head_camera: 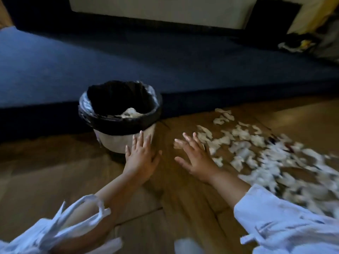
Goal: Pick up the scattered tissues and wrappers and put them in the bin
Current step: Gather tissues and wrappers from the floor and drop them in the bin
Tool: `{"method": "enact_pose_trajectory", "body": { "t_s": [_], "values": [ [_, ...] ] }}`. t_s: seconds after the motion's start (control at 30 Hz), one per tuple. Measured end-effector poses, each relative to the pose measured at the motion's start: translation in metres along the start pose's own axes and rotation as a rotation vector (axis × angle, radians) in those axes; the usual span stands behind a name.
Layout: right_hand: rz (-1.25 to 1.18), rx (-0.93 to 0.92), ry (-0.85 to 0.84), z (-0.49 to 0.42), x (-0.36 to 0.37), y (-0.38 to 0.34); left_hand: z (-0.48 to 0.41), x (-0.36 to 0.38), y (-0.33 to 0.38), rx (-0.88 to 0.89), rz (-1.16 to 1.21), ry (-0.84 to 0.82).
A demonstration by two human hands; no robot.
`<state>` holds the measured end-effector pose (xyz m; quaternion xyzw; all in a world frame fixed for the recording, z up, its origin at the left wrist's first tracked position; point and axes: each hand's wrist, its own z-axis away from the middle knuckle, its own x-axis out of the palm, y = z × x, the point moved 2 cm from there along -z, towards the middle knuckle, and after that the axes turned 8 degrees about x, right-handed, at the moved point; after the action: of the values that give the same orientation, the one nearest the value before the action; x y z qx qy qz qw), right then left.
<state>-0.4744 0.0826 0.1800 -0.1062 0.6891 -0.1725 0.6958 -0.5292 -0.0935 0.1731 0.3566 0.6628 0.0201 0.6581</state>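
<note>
Many tissues [240, 147], just beside right grip [198, 162]

Round bin [124, 142], upright on wood floor, black liner folded over rim, crumpled tissue inside. White tissues and wrappers [256, 153] scattered right of bin.

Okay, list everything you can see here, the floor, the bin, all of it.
bin: one, pale, on the floor left of centre
liner: one, black, folded over the bin's rim
paper: some, white, inside the bin
tissues: many, white, scattered on the floor at right, blurred
floor: brown wood
mat: one, blue, behind the bin
sleeves: two, white, bottom corners
left grip: open hand before the bin's near wall, contact unclear
right grip: open hand, fingers spread, beside the tissues
</note>
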Motion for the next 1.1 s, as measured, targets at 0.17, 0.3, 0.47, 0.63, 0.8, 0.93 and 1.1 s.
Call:
{"method": "enact_pose_trajectory", "body": {
  "t_s": [0.17, 0.3, 0.47, 0.63, 0.8, 0.93, 1.1],
  "values": [
    [0.111, 0.261, -0.097, 0.134, -0.054, 0.072, 0.038, 0.025, 0.103, 0.234, 0.136, -0.22],
    [0.108, 0.465, -0.233, 0.22, -0.088, 0.122, 0.069, 0.039, 0.181, 0.454, 0.132, -0.394],
    [0.027, 0.717, -0.138, 0.283, -0.087, 0.196, 0.1, 0.083, 0.238, 0.591, 0.119, -0.593],
    [-0.067, 0.838, -0.241, 0.351, -0.046, 0.289, 0.11, 0.182, 0.274, 0.603, 0.102, -0.702],
    [-0.083, 0.812, -0.112, 0.389, -0.009, 0.375, 0.132, 0.292, 0.329, 0.527, 0.16, -0.833],
    [-0.136, 0.893, 0.211, 0.406, 0.013, 0.457, 0.144, 0.366, 0.371, 0.535, 0.092, -0.921],
    [-0.131, 1.074, 0.757, 0.433, 0.022, 0.544, 0.126, 0.432, 0.421, 0.56, 0.118, -0.854]
  ]
}}
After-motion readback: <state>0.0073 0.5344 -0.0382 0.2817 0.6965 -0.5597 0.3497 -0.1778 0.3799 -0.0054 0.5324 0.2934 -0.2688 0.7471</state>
